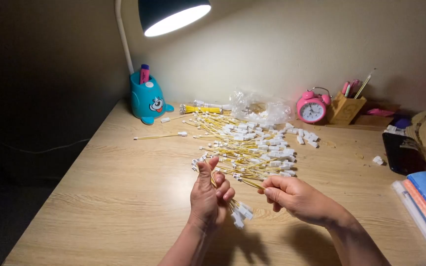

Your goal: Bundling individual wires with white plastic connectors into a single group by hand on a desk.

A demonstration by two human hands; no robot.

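Left hand grips a bundle of yellow wires w/ white connectors, over the tabletop's front-middle. Right hand pinches one wire end just beside it. Loose wire pile lies mid-desk. Light wood desk, beige wall, lamp lit above. Clear plastic bag at back edge, near pink alarm clock.

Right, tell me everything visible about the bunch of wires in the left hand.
The bunch of wires is a handful of thin yellow leads with small white plastic connectors on both ends. The left hand is closed around its middle above the wooden desk; one end fans out by the thumb, the other below the fingers. The right hand pinches one wire.
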